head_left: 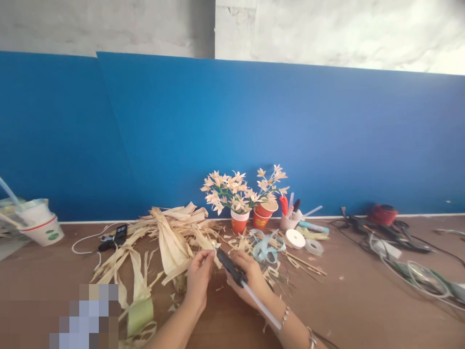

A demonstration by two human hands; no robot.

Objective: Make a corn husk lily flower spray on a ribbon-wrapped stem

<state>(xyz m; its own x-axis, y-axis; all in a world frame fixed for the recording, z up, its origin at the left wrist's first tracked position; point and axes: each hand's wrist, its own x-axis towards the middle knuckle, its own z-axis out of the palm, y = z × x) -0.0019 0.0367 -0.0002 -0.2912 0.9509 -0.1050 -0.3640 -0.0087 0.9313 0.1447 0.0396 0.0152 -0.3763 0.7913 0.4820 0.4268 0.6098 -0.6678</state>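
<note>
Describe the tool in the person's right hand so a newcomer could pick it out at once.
Start at the blue wall panel and drop past the red paper cups of pale handmade flowers to the brown table's near edge. There the right hand grips a black glue gun with a translucent white stick trailing out, the only dark tool among the pale dried husk strips.

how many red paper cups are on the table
2. One red paper cup stands upright by the blue wall holding the husk flowers; the other red paper cup leans right beside it, also with flowers. More may hide behind the husk pile.
</note>
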